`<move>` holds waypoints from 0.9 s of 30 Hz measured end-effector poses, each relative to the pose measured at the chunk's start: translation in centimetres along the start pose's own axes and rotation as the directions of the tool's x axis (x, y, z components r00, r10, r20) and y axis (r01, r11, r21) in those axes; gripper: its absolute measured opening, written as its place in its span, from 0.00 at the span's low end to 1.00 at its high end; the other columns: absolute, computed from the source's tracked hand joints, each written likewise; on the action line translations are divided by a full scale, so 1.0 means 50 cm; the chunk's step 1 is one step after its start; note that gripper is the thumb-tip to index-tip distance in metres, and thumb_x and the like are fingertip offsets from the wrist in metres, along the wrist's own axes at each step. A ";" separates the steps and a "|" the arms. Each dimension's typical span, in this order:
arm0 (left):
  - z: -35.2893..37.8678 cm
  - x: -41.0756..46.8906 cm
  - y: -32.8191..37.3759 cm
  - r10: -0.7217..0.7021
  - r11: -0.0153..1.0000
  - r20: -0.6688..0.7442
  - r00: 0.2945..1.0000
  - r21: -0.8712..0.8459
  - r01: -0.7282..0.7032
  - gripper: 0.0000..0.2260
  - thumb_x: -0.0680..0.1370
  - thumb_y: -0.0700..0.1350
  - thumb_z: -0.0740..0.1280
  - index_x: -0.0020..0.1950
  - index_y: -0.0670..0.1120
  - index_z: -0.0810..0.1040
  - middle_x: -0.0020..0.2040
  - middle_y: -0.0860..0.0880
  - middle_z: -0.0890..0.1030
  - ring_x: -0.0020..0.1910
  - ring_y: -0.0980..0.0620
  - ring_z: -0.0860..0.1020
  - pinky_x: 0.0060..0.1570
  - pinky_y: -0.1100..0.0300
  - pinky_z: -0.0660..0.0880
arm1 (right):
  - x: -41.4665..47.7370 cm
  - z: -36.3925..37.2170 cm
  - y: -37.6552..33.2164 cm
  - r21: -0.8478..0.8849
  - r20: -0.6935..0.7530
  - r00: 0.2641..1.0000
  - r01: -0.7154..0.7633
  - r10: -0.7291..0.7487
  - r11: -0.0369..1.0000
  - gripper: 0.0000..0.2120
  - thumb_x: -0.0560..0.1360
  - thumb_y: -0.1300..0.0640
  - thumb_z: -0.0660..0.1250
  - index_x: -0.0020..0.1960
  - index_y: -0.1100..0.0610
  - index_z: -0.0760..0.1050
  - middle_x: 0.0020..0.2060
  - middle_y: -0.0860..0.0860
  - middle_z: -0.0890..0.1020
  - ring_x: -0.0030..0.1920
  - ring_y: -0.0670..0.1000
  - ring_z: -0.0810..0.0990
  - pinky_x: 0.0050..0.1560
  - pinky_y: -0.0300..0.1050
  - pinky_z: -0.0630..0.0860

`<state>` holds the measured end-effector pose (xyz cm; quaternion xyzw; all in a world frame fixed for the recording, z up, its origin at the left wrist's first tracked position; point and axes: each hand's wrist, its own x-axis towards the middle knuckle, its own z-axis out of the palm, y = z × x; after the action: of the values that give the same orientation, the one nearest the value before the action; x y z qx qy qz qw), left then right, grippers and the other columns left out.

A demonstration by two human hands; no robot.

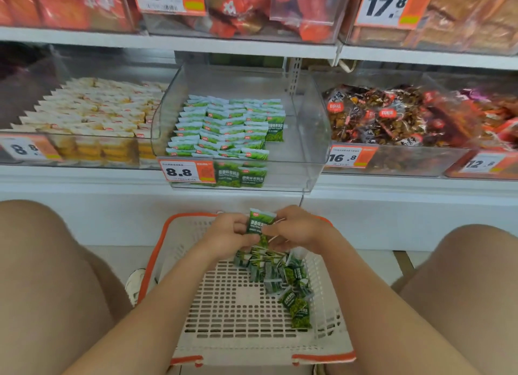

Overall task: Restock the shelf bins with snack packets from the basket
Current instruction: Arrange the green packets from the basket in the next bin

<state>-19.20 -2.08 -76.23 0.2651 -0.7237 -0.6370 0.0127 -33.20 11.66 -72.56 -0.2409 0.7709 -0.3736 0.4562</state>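
Note:
Both my hands meet above the far end of a white slotted basket [235, 313] with an orange rim. My left hand [227, 233] and my right hand [294, 229] grip a small stack of green snack packets [259, 223] between them, the top packet upright. Several more green packets [283, 276] lie loose on the basket floor, toward its right side. Straight ahead stands a clear shelf bin [308, 139] with a price tag of 8.8 [186, 172]. Rows of the same green packets [227, 128] fill its left half; its right part is bare.
A bin of pale yellow packets [92, 116] stands to the left, a bin of dark brown and red packets [392, 114] to the right. An upper shelf holds red and tan packets. My bare knees flank the basket on the floor.

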 end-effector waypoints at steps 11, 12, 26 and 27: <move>-0.022 -0.029 0.162 0.202 0.957 -0.021 0.979 0.216 -0.193 0.12 0.74 0.44 0.80 0.50 0.40 0.80 0.39 0.44 0.87 0.40 0.45 0.87 0.45 0.44 0.85 | -0.072 -0.058 -0.112 -0.341 -0.173 0.922 0.273 -0.346 0.899 0.17 0.75 0.53 0.74 0.36 0.63 0.76 0.25 0.54 0.76 0.27 0.49 0.73 0.33 0.45 0.68; -0.024 -0.036 0.184 0.248 0.943 -0.039 0.968 0.239 -0.231 0.13 0.74 0.45 0.80 0.48 0.40 0.79 0.37 0.45 0.86 0.38 0.46 0.87 0.42 0.44 0.85 | -0.086 -0.068 -0.129 -0.361 -0.196 0.899 0.306 -0.392 0.881 0.18 0.76 0.53 0.74 0.33 0.60 0.72 0.23 0.50 0.72 0.26 0.48 0.69 0.31 0.43 0.65; -0.121 0.048 0.256 0.651 0.304 -0.008 0.759 0.919 -0.251 0.22 0.80 0.61 0.58 0.64 0.48 0.77 0.63 0.49 0.74 0.60 0.46 0.74 0.59 0.47 0.72 | 0.069 -0.123 -0.296 -0.609 -0.628 0.655 -0.078 -0.420 0.790 0.14 0.80 0.60 0.70 0.61 0.63 0.71 0.57 0.64 0.78 0.56 0.67 0.79 0.45 0.52 0.72; -0.127 0.055 0.259 0.642 0.288 0.004 0.767 0.926 -0.246 0.23 0.80 0.62 0.57 0.65 0.49 0.77 0.64 0.49 0.73 0.62 0.46 0.74 0.62 0.47 0.71 | 0.091 -0.130 -0.301 -0.617 -0.622 0.679 -0.117 -0.391 0.778 0.16 0.79 0.62 0.69 0.64 0.64 0.70 0.60 0.64 0.77 0.59 0.67 0.79 0.47 0.53 0.73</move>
<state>-24.07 -8.39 -63.92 0.1277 -0.9716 -0.0636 0.1888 -40.59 1.62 -60.97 -0.2689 0.9416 -0.2018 -0.0193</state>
